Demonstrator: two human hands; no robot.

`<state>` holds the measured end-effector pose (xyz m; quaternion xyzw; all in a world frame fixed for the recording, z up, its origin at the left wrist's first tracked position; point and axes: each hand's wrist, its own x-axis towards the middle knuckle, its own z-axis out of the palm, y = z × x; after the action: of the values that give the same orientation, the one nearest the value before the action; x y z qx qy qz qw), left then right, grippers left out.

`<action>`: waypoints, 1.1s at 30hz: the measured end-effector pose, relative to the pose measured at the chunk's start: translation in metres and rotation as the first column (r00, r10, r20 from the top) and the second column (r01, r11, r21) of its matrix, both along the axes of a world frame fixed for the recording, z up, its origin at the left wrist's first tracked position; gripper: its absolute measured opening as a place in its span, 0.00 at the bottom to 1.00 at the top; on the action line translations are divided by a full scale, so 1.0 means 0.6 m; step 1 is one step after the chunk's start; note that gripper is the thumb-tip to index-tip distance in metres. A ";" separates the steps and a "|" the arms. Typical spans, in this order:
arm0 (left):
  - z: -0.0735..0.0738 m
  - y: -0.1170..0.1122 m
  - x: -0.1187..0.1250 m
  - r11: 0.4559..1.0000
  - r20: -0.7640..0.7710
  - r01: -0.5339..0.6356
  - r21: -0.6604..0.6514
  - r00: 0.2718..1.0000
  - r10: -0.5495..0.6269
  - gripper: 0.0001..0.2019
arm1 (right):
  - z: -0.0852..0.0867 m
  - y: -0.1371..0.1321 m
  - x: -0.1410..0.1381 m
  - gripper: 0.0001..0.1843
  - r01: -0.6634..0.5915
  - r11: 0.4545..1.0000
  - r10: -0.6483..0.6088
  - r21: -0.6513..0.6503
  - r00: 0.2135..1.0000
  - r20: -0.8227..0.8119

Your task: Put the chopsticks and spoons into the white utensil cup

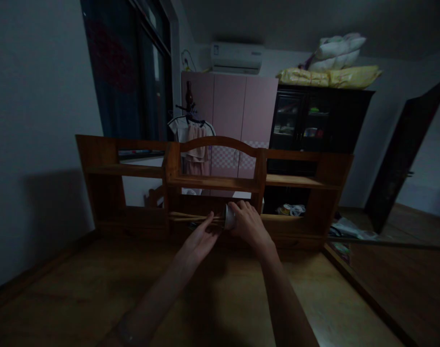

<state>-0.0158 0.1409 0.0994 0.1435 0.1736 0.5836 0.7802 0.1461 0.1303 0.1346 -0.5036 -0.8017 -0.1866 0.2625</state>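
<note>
In the head view my right hand [247, 222] is wrapped round a small pale cup [230, 217] tipped on its side, its mouth facing left. Long thin wooden sticks [185, 218], looking like chopsticks, reach leftward from the cup's mouth. My left hand [202, 238] is at the sticks close to the rim, thumb up on the near side and fingers under them. Both hands are held in front of the middle section of a wooden shelf unit [212, 182]. Dim light hides the cup's inside and the left fingertips.
The shelf unit stands on a light wooden surface [220, 299] with a raised edge [364, 294] at right. A white cloth-like bundle [294, 210] shows through its right opening. Behind are pink wardrobe doors [229, 106], a dark cabinet [321, 120], hanging clothes [196, 140] and a door [400, 149].
</note>
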 end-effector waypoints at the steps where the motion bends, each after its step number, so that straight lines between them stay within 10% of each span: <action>1: 0.001 0.001 -0.003 1.000 0.012 0.025 -0.017 1.000 -0.025 0.10 | 0.000 0.001 0.000 0.44 -0.001 1.000 0.001 0.003 1.000 0.003; 33: 0.001 0.015 -0.033 0.993 0.061 0.073 0.093 0.995 -0.079 0.14 | 0.027 -0.017 -0.001 0.40 -0.016 0.981 0.021 0.192 0.999 -0.024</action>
<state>-0.0356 0.1501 0.1003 0.1664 0.1162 0.5649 0.7998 0.1453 0.1202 0.1509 -0.4709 -0.7810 -0.2542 0.3220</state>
